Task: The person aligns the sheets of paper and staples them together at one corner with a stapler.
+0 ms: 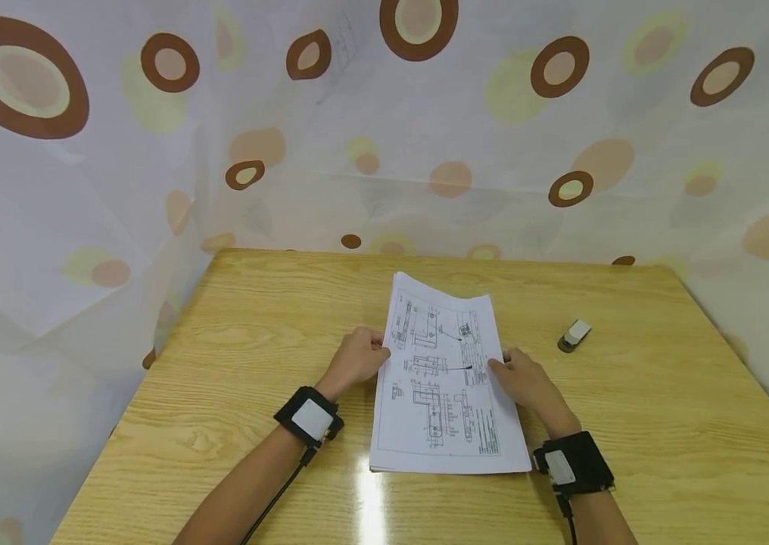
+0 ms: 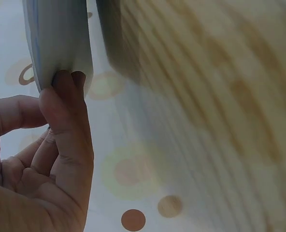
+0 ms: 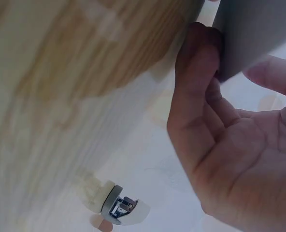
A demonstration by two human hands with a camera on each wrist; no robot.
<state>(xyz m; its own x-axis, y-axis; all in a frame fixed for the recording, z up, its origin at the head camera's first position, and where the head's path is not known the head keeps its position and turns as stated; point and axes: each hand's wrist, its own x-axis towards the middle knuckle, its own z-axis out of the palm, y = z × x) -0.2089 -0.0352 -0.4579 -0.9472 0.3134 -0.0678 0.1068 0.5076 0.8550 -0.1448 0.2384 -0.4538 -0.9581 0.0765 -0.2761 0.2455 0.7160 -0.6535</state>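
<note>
A stack of white paper sheets [image 1: 449,386] printed with technical drawings is held up between both hands, its far edge slightly bowed. My left hand [image 1: 356,357] pinches the stack's left edge, thumb on the front and fingers behind. On the opposite edge my right hand [image 1: 526,380] grips in the same way. In the left wrist view the left hand [image 2: 51,150] has thumb and fingers on either side of the sheets [image 2: 61,38]. The right wrist view shows the right hand [image 3: 220,135] holding the lower corner of the sheets [image 3: 251,38].
A small grey and white stapler [image 1: 574,335] lies on the wooden table [image 1: 664,424], to the right of the papers. Behind the table and along its sides hangs a white sheet [image 1: 330,204] with a pattern of circles. Both wrists wear black straps with cables.
</note>
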